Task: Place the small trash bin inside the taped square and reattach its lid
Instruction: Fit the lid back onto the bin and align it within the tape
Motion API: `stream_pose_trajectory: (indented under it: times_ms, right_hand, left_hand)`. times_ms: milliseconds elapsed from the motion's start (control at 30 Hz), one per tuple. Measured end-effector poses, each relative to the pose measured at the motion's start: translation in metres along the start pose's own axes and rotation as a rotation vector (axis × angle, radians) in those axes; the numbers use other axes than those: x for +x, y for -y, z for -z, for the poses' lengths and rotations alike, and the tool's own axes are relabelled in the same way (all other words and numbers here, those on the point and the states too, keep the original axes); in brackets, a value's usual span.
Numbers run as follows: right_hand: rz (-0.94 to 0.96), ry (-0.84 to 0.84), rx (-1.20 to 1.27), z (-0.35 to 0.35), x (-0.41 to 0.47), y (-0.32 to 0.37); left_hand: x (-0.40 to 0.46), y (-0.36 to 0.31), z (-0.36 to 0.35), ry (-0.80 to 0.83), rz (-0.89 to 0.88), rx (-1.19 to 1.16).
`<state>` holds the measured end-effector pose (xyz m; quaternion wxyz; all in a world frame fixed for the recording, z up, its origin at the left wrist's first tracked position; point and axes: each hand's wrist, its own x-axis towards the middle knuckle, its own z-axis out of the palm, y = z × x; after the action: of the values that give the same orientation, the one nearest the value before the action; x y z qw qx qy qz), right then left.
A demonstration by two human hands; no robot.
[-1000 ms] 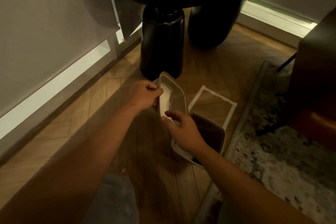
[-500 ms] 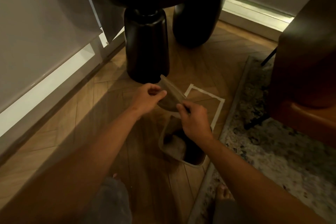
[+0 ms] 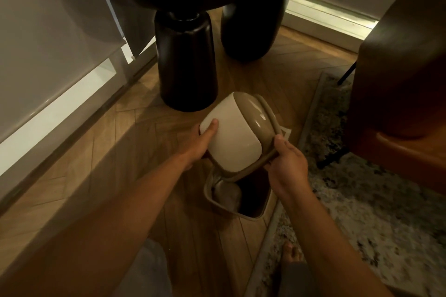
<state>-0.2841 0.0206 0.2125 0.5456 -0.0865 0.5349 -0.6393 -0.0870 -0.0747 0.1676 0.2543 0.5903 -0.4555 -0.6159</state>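
Note:
I hold the bin's lid (image 3: 231,137) tilted in the air with both hands; it has a white flap inside a tan frame. My left hand (image 3: 201,146) grips its left side, thumb on the white flap. My right hand (image 3: 287,159) grips the tan frame at the lower right. Directly below stands the small tan trash bin (image 3: 251,216), open, upright on the wooden floor beside the rug. One corner of the white taped square (image 3: 286,133) shows just past the lid; the rest is hidden, so I cannot tell whether the bin stands inside it.
A black table pedestal (image 3: 185,67) and a black vase (image 3: 251,19) stand close behind the lid. A brown chair (image 3: 398,79) sits at the right on a patterned rug (image 3: 362,195). The wall runs along the left. My bare foot (image 3: 292,253) rests at the rug's edge.
The lid has been turned between my hands and now shows its white flap, held larger and higher over the bin. The view has shifted so the lid covers most of the taped square.

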Motion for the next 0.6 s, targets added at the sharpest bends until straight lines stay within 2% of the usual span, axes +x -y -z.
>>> stream_pose_trajectory:
  times_ms: [100,167,267,433,600]
  right_hand:
    - [-0.082,-0.012,0.119,0.016,0.005,-0.006]
    - [-0.081,-0.012,0.084,0.029,0.01,-0.01]
    - [-0.013,-0.069,-0.21,0.046,0.018,-0.015]
    - [0.15,-0.072,-0.685,0.073,0.025,-0.022]
    - [0.141,-0.071,-0.852,0.095,0.02,-0.038]
  left_hand:
    - [0.003,0.005,-0.005,0.107,0.075,-0.091]
    - [0.005,0.01,-0.008,0.135,0.069,-0.104]
    - [0.012,0.013,-0.012,0.072,0.016,-0.092]
    - [0.02,0.018,-0.011,-0.02,-0.129,0.098]
    - [0.021,0.031,-0.013,0.081,-0.137,0.197]
